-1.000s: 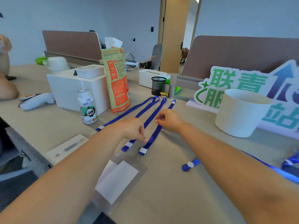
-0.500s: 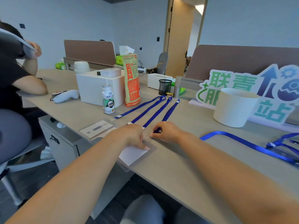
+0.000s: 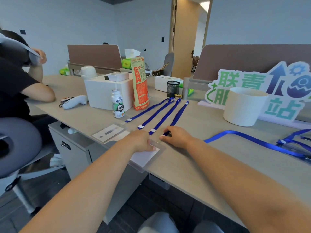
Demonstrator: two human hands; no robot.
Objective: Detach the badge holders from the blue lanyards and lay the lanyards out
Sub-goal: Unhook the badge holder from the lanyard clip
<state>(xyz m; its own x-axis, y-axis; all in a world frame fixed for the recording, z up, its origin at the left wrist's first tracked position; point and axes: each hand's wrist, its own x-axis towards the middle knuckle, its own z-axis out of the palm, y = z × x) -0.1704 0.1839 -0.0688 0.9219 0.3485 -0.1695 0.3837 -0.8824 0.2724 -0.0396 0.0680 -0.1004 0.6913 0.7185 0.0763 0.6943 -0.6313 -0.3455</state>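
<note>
Cut-out sign [image 3: 242, 81] reads 联青 above, 站 below; bottle [image 3: 118, 106] and orange bag [image 3: 140, 84] print illegible.

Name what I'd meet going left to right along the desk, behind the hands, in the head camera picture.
White controller → small panda bottle → orange bag → black mesh cup → white round tub.

The lone head-worn wide-angle camera looks forward and down across the desk [image 3: 210, 122] from close above its near edge.
</note>
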